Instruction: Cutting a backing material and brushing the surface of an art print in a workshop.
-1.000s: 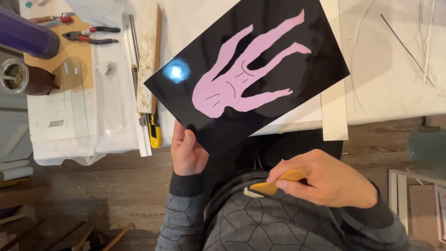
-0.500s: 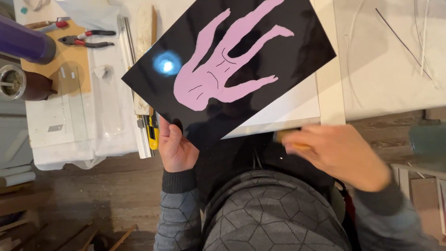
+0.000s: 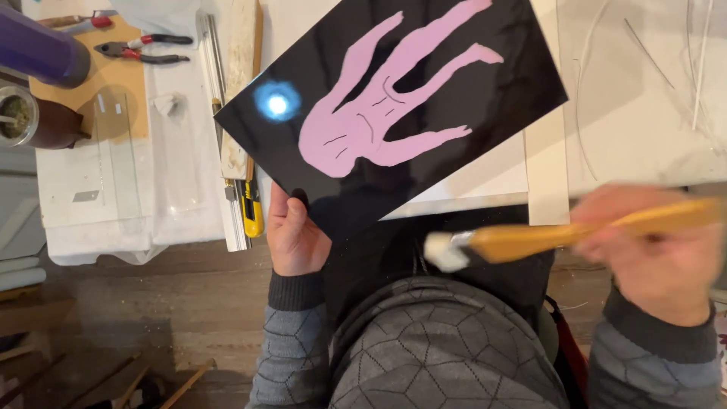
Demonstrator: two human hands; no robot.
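Left hand (image 3: pixel 294 236) pinches the glossy black sheet (image 3: pixel 424 113) at its near corner; it looks stiff, light, slippery. Right hand (image 3: pixel 655 246) grips a wooden-handled brush (image 3: pixel 530 241).

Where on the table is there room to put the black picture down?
Bare white table lies right of the black picture, with only thin wires. The left is crowded: pliers, yellow knife, jar. The left hand holds the picture; the right hand holds a brush.

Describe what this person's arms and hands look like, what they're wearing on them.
Both hands, left hand and right hand, are bare: no gloves, and no rings or watch visible. Both arms wear a grey knit sweater patterned with thin dark geometric lines, ending in darker ribbed cuffs at the wrists.
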